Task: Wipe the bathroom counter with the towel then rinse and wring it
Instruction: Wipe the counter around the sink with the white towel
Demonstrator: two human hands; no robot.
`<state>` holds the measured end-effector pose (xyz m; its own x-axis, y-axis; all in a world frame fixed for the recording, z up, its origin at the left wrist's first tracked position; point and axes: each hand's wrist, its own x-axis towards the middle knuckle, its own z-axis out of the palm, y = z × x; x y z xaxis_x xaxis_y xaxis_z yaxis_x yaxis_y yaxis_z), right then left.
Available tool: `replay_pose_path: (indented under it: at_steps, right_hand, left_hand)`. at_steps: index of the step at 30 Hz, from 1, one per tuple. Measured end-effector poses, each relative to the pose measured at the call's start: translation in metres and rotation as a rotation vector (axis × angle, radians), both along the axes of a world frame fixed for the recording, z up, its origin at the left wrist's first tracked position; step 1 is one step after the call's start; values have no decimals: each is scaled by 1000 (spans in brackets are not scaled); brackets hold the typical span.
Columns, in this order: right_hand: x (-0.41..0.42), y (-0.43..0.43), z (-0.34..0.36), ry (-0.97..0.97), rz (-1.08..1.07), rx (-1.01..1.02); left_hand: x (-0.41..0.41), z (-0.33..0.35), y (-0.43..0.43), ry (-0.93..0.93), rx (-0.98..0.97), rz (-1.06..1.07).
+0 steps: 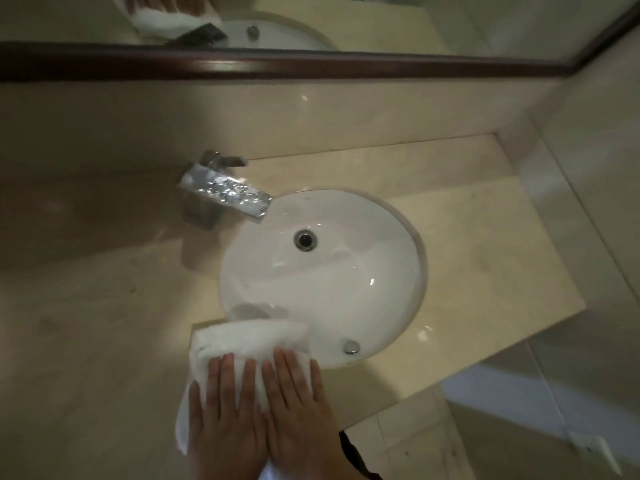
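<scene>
A white towel [242, 344] lies bunched on the beige stone counter [104, 341] at the near rim of the round white sink [346, 289]. Its far edge hangs slightly over the basin. My left hand [225, 417] and my right hand [298, 407] rest side by side, palms down and fingers spread flat, pressing on the near part of the towel. The chrome faucet [225, 192] stands behind the sink at the left, its flat spout reaching over the basin; no water runs from it.
A drain [305, 240] sits in the basin, and an overflow fitting [351, 347] near the front rim. A dark-framed mirror [311, 64] runs along the back wall. The counter ends at the right, with tiled floor [519, 427] below it.
</scene>
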<state>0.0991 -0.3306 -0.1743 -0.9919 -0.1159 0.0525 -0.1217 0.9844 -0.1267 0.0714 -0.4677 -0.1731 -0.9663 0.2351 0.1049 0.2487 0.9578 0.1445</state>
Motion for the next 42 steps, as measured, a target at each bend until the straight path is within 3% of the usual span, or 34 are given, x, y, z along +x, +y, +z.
replay_pose_path:
  at_steps: [8, 13, 17, 25, 28, 30, 34, 38, 42]
  right_hand:
    - [30, 130, 3, -63, -97, 81]
    - [43, 195, 2, -15, -41, 97]
    - [56, 238, -2, -28, -42, 115]
    - [51, 354, 21, -233, -129, 154]
    - [46, 358, 23, -209, -271, 157]
    - [43, 336, 10, -195, -425, 144]
    - [35, 316, -10, -160, -608, 73]
    - [21, 350, -3, -134, -605, 84]
    - [2, 419, 4, -167, -601, 56]
  left_hand:
    - [10, 5, 124, -73, 113, -85]
    - [32, -22, 203, -443, 74, -105]
    - [33, -7, 238, -230, 182, -98]
    - [27, 12, 357, -372, 207, -227]
    - [22, 11, 369, -358, 232, -252]
    - [13, 0, 359, -253, 268, -322]
    - [-5, -22, 344, -55, 131, -438]
    - [-17, -22, 374, -54, 37, -485]
    - [-37, -4, 448, -178, 200, -484]
